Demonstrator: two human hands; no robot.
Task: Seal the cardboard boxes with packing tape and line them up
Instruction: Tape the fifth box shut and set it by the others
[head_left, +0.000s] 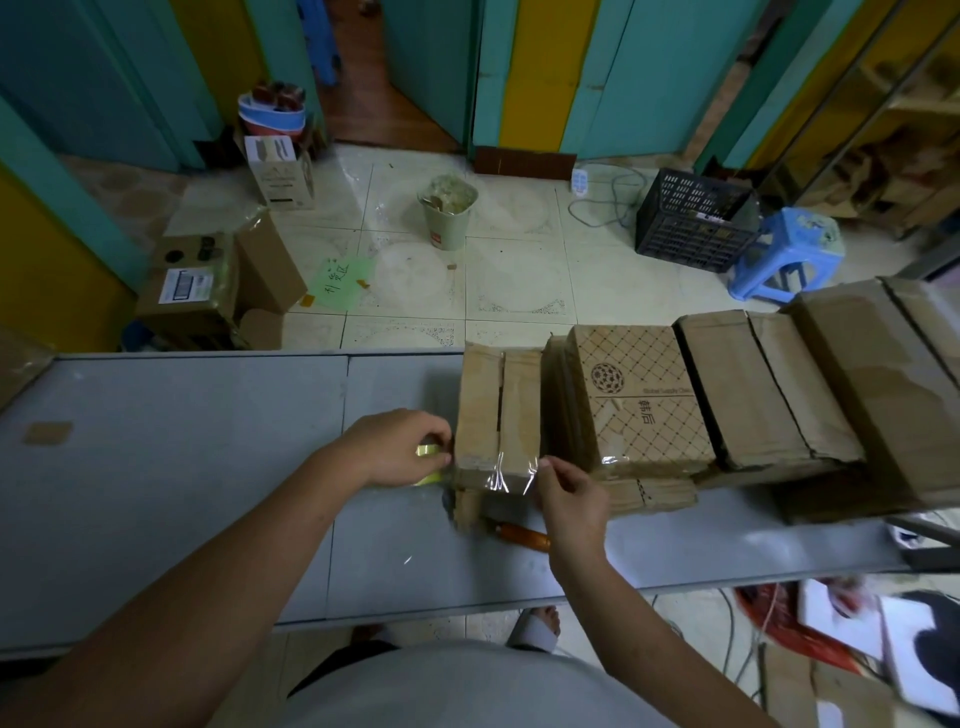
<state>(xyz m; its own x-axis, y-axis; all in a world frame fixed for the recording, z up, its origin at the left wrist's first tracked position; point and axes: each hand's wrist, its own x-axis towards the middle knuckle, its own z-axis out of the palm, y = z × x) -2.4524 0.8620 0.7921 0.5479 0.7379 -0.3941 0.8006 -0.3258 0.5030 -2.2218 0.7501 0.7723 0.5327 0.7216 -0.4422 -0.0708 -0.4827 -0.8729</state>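
Stretching clear tape across the near end of the cardboard box on the tabletop: your left hand grips the tape roll, right hand pinches the loose end (looks wrinkly). Slack could fold it onto itself.

Across the near edge of a small cardboard box, clear tape is stretched, its roll just left; other boxes are lined rightward.

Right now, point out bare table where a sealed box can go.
Free: the grey table left of the left hand, from the brown scrap to the tape roll. Crowded: the right half, packed with cardboard boxes; an orange-handled tool lies before them.
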